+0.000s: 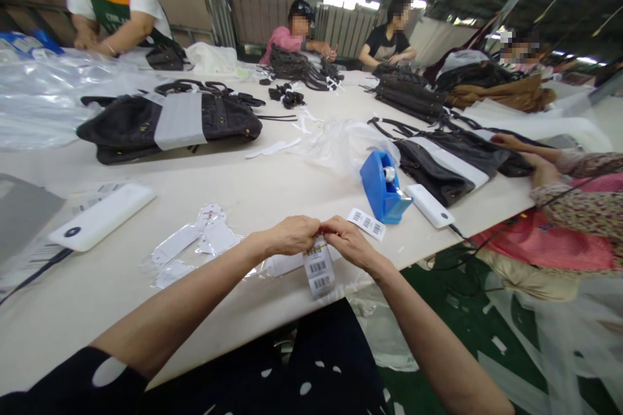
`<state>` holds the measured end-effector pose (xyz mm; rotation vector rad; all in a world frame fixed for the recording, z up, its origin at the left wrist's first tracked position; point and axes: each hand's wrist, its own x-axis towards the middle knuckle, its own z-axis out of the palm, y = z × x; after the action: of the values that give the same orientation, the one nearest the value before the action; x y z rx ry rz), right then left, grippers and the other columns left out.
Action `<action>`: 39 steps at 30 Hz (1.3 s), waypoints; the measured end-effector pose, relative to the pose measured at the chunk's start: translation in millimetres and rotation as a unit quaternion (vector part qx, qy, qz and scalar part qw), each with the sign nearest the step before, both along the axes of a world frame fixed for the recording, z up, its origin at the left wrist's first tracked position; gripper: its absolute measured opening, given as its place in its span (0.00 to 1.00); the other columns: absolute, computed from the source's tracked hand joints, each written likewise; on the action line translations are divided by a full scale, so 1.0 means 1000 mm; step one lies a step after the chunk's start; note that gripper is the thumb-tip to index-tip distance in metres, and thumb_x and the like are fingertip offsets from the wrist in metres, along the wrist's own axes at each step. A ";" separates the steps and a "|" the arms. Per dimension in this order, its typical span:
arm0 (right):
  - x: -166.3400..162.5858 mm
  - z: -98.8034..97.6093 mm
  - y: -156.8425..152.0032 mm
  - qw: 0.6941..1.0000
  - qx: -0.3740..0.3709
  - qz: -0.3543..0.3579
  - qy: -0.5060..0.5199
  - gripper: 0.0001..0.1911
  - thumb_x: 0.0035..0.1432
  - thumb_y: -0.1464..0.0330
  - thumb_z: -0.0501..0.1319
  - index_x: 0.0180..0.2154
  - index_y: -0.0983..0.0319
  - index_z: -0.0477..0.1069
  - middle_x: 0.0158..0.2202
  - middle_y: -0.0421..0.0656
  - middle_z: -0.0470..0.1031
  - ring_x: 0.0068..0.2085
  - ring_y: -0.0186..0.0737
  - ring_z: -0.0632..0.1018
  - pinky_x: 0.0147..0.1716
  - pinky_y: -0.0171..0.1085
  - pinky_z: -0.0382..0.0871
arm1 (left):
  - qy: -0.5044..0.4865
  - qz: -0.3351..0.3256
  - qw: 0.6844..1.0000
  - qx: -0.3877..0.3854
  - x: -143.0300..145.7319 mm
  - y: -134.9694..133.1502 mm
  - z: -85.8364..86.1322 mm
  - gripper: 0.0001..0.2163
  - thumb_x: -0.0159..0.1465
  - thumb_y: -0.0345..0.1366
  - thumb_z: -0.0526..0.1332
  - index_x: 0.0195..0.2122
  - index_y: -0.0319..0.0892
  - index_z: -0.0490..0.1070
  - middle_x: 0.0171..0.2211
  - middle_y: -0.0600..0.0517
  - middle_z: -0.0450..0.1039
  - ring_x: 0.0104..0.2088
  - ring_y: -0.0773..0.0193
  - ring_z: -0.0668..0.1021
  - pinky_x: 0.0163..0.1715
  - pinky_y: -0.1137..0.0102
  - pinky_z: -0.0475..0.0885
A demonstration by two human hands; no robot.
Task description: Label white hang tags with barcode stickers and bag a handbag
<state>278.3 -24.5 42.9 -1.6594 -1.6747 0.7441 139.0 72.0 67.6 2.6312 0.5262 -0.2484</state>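
Note:
My left hand [295, 234] and my right hand [346, 238] meet above the table's near edge, fingertips pinched together. A strip of barcode labels [318, 272] hangs down from between them; which fingers bear it is partly hidden. Just beyond my right hand lies another barcode label strip [367, 223], flat on the table. A blue tape dispenser [382, 188] stands behind that strip. To the left of my hands are white tags in clear plastic [204, 237], scattered loosely. Part of a white tag [285, 264] shows under my left hand.
A dark bag with a white band [178, 120] lies across the table. White box-shaped devices with cables sit left [104, 215] and right [431, 205]. A co-worker's hands [540, 165] touch dark bags at right. Clear plastic bags [43, 104] cover the far left.

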 end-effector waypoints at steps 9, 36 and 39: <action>0.000 -0.012 0.003 0.984 -0.101 0.022 0.142 0.06 0.42 0.75 0.56 0.27 0.63 0.70 0.27 0.38 0.70 0.30 0.34 0.69 0.29 0.32 0.61 | 0.007 0.005 1.000 -0.002 -0.005 -0.005 -0.006 0.06 0.56 0.32 0.54 0.28 0.40 0.69 0.27 0.48 0.73 0.28 0.60 0.74 0.24 0.72 0.60; -0.006 -0.034 -0.011 0.994 0.059 -0.078 -0.043 0.08 0.50 0.69 0.59 0.21 0.62 0.66 0.22 0.39 0.68 0.25 0.32 0.67 0.27 0.33 0.59 | -0.077 0.025 0.989 0.122 -0.009 -0.026 -0.050 0.07 0.63 0.29 0.46 0.37 0.37 0.61 0.34 0.45 0.67 0.32 0.59 0.73 0.29 0.67 0.70; -0.003 -0.032 -0.007 0.997 0.017 -0.068 -0.030 0.07 0.50 0.69 0.60 0.22 0.63 0.66 0.21 0.38 0.68 0.24 0.31 0.67 0.25 0.32 0.58 | -0.085 0.013 0.985 0.151 -0.009 -0.029 -0.053 0.08 0.63 0.28 0.45 0.35 0.36 0.61 0.32 0.44 0.66 0.31 0.59 0.73 0.28 0.66 0.71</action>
<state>275.3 -31.7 11.1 -1.7679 -1.5869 0.6018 130.3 43.2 14.4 2.9004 0.5790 0.0710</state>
